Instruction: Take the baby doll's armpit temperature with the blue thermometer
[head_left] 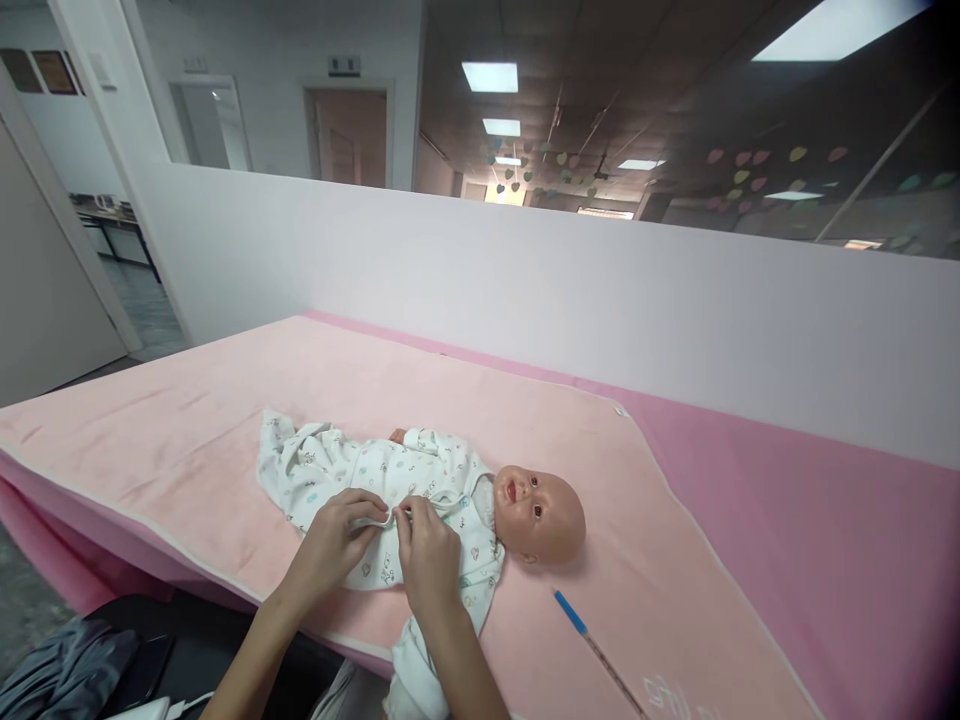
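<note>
A baby doll [536, 512] lies on its back on a pale pink towel [187, 420], head to the right. It wears a white printed baby garment [435, 470]. My left hand [335, 535] pinches the garment's front edge over the doll's belly, fingers closed on the cloth. My right hand [427, 550] rests right beside it on the chest, fingertips pinched on the same white tie or edge. The two hands almost touch. One empty sleeve hangs over the table's near edge.
A blue pen [571, 612] lies on the towel to the right of my right arm. A darker pink sheet [825, 510] covers the table under the towel. A white partition wall [525, 280] runs behind. Dark bags [82, 660] sit below the near-left edge.
</note>
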